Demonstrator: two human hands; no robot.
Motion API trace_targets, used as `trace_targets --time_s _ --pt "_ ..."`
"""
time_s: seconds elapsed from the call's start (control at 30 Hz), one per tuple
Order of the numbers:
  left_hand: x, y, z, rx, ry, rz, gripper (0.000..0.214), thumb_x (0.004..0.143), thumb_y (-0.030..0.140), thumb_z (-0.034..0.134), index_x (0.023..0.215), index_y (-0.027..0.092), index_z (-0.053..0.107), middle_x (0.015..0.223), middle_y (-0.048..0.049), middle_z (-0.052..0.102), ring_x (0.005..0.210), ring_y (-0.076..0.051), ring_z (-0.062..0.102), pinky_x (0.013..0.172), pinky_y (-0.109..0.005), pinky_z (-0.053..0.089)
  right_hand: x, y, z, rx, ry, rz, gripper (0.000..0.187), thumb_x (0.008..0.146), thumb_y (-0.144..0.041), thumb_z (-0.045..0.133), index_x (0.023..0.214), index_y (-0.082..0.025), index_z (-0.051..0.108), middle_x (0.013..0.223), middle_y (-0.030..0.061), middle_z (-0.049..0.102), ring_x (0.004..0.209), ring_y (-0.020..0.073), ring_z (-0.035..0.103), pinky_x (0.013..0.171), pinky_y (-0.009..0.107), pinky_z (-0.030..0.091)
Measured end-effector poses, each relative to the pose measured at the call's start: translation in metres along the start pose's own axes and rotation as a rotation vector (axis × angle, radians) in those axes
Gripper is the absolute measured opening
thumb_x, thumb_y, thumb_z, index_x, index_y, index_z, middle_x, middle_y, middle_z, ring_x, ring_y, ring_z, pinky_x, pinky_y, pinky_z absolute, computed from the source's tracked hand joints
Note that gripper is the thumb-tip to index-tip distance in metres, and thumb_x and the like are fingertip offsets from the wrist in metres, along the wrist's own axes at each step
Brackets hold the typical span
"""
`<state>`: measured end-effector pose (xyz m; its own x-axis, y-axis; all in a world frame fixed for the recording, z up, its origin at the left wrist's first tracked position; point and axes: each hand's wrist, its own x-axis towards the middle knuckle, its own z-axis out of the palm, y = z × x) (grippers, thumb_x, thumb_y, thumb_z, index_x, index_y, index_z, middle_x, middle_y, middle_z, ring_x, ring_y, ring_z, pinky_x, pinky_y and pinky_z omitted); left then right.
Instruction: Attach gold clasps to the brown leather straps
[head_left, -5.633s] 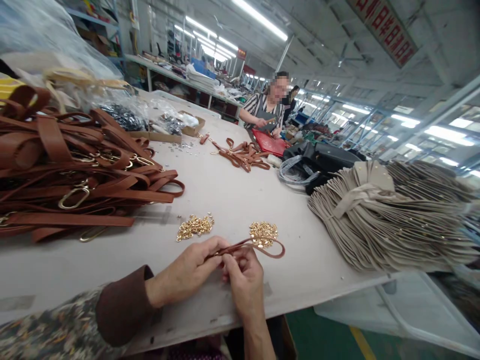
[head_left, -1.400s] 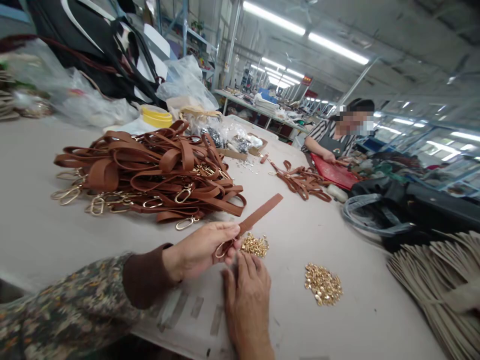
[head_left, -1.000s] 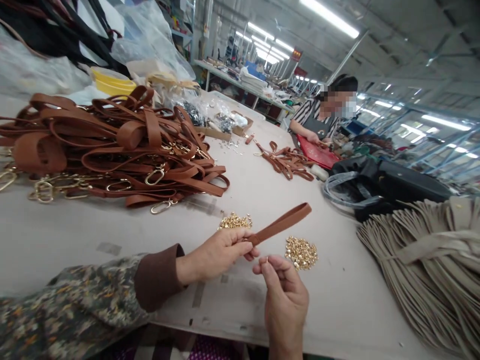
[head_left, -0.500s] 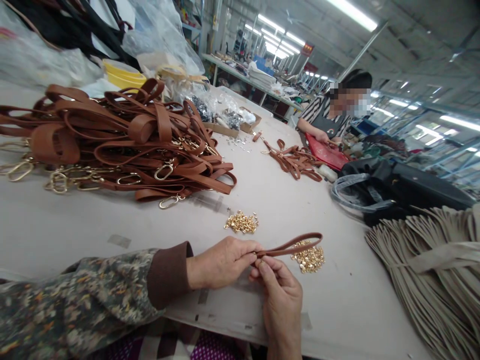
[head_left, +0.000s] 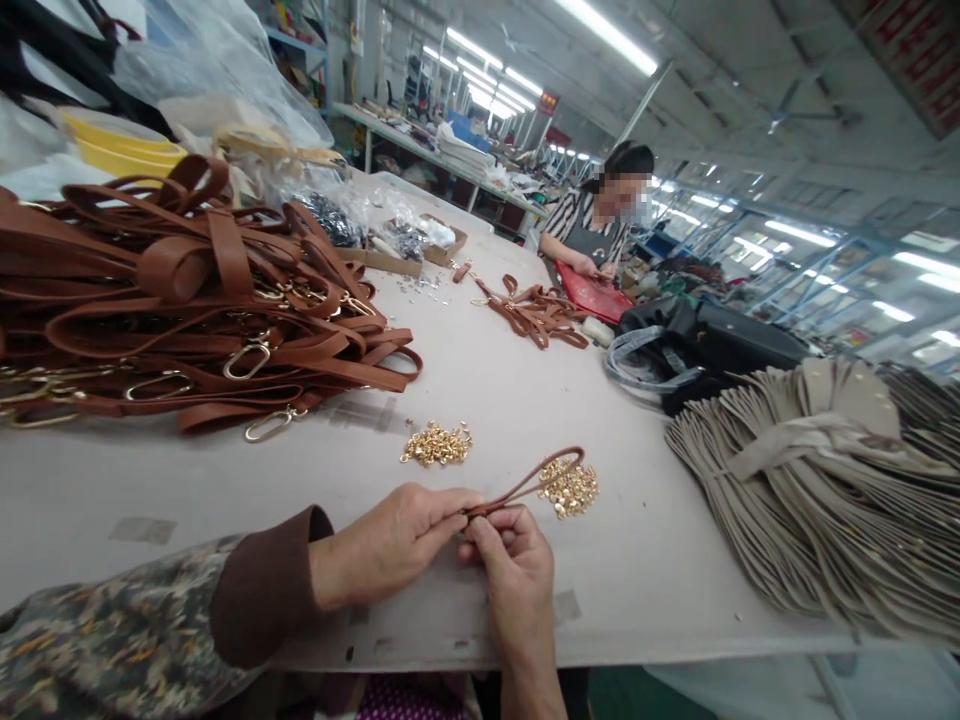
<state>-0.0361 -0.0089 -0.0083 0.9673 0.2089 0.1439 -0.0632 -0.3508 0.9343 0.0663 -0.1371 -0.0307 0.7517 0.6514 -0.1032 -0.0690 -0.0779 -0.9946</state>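
Both hands meet over the near part of the table, pinching the ends of a narrow brown leather strap that is bent into a loop. My left hand comes in from the left, thumb and fingers closed on the strap. From below, my right hand grips the same end with thumb and fingertips; whatever small part lies between them is hidden. The loop points right, over a pile of small gold metal pieces. Another pile of gold pieces lies just beyond my left hand.
Brown straps with gold clasps are heaped at the left. Taupe strips lie bundled at the right, near a black bag. Across the table a person handles a red piece, near more brown straps.
My view has swung to the right, so the table's things sit further left. Both hands keep their hold on the strap, whose loop has turned slightly more edge-on.
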Motion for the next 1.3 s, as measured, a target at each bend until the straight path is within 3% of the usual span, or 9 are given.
trace_targets --time_s 0.13,0.23,0.4,0.5,0.73,0.9,1.13,1.2,1.3 --pt "0.0 0.001 0.001 -0.057 0.033 -0.007 0.031 0.097 0.025 0.042 0.116 0.02 0.065 0.087 -0.0014 0.066 0.077 -0.013 0.058 0.074 -0.023 0.044 0.0 -0.008 0.0 -0.121 0.022 -0.074 0.031 0.078 -0.046 0.07 0.074 -0.019 0.055 0.059 -0.0032 0.06 0.052 0.0105 0.054 0.051 0.021 0.043" --pt "0.003 -0.001 0.004 -0.307 0.08 -0.118 0.038 0.095 0.035 0.045 0.124 0.017 0.061 0.083 -0.0031 0.063 0.071 -0.014 0.058 0.067 -0.024 0.048 0.008 -0.01 -0.017 -0.312 -0.009 -0.19 0.026 0.083 -0.044 0.065 0.078 -0.02 0.057 0.067 -0.0006 0.064 0.06 0.0134 0.058 0.057 0.024 0.046" --pt "0.01 -0.001 0.005 -0.709 0.183 -0.339 0.053 0.085 0.044 0.06 0.128 0.014 0.057 0.083 -0.0037 0.059 0.063 -0.012 0.054 0.053 -0.022 0.045 0.035 -0.003 -0.073 -1.021 0.125 -0.579 0.019 0.094 -0.031 0.051 0.102 -0.018 0.064 0.091 0.0069 0.069 0.082 0.0205 0.062 0.076 0.033 0.046" --pt "0.01 0.001 0.002 -0.809 0.209 -0.396 0.051 0.083 0.048 0.063 0.124 0.017 0.062 0.083 -0.0023 0.055 0.06 -0.01 0.049 0.048 -0.019 0.038 0.048 0.001 -0.093 -1.384 0.089 -0.7 0.02 0.095 -0.019 0.047 0.1 -0.018 0.066 0.087 0.0081 0.067 0.085 0.023 0.061 0.077 0.034 0.044" --pt "0.009 -0.002 -0.001 -0.816 0.216 -0.422 0.053 0.08 0.041 0.066 0.126 0.014 0.062 0.071 0.0009 0.049 0.059 -0.009 0.038 0.049 -0.021 0.026 0.062 0.003 -0.088 -1.707 0.109 -0.778 0.018 0.086 -0.009 0.051 0.083 -0.017 0.066 0.076 0.0087 0.064 0.071 0.0223 0.058 0.067 0.033 0.043" --pt "0.012 -0.001 0.0 -0.693 0.119 -0.379 0.047 0.078 0.04 0.066 0.116 0.011 0.063 0.064 0.0052 0.046 0.055 -0.007 0.035 0.051 -0.021 0.026 0.068 -0.001 -0.088 -1.571 0.1 -0.736 0.02 0.089 -0.014 0.048 0.081 -0.017 0.066 0.074 0.0084 0.065 0.073 0.0224 0.06 0.067 0.032 0.043" --pt "0.012 -0.005 0.008 -0.53 0.213 -0.421 0.033 0.079 0.035 0.058 0.103 0.012 0.059 0.065 0.005 0.052 0.055 -0.008 0.042 0.052 -0.02 0.032 0.029 -0.001 -0.071 -0.587 0.15 -0.407 0.025 0.087 -0.04 0.063 0.093 -0.017 0.072 0.079 0.0042 0.073 0.067 0.0172 0.067 0.065 0.027 0.052" --pt "0.012 -0.007 0.01 -0.494 0.216 -0.411 0.031 0.08 0.034 0.056 0.102 0.012 0.06 0.065 0.0049 0.052 0.053 -0.007 0.041 0.049 -0.02 0.03 0.018 0.001 -0.056 -0.479 0.098 -0.412 0.022 0.085 -0.037 0.066 0.092 -0.017 0.073 0.078 0.0038 0.073 0.067 0.0165 0.068 0.064 0.026 0.054" --pt "0.01 -0.006 0.012 -0.491 0.207 -0.37 0.028 0.08 0.031 0.056 0.1 0.012 0.061 0.064 0.006 0.05 0.049 -0.006 0.037 0.045 -0.019 0.025 0.011 0.001 -0.034 -0.518 0.026 -0.564 0.014 0.086 -0.029 0.066 0.092 -0.018 0.072 0.081 0.0037 0.073 0.07 0.0156 0.068 0.068 0.025 0.054"
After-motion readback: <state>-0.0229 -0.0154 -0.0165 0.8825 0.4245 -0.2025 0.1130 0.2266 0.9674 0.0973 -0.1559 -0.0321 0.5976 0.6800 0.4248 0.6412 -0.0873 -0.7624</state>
